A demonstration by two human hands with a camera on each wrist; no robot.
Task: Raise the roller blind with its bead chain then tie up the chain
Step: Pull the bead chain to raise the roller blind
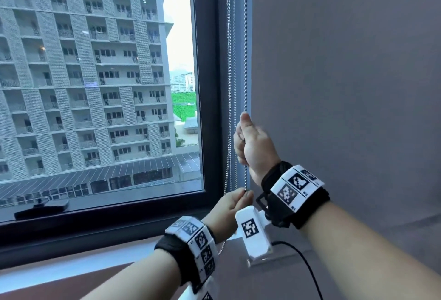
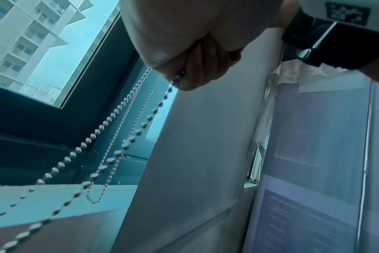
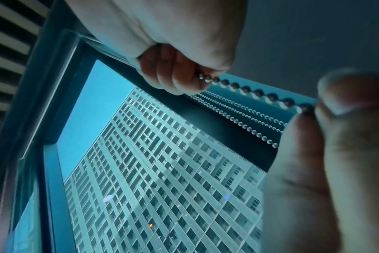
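The metal bead chain (image 1: pixel 245 60) hangs in several strands beside the window's right frame. My right hand (image 1: pixel 243 139) grips the rightmost strand in a fist, thumb pointing up. Just below it my left hand (image 1: pixel 245 194) pinches the same strand between thumb and fingertips. In the right wrist view the chain (image 3: pixel 257 93) runs taut from my right hand (image 3: pixel 193 78) to my left hand (image 3: pixel 309 109). In the left wrist view the chain (image 2: pixel 128 142) drops slack from my left hand (image 2: pixel 184 80), and a loop hangs near the sill. No blind shows over the glass.
A grey wall (image 1: pixel 346 60) stands right of the dark window frame (image 1: pixel 207 84). Under it runs a pale sill (image 1: pixel 95 259). A flat dark object (image 1: pixel 43 207) lies on the ledge by the glass. A black cable (image 1: pixel 303 259) trails below my right wrist.
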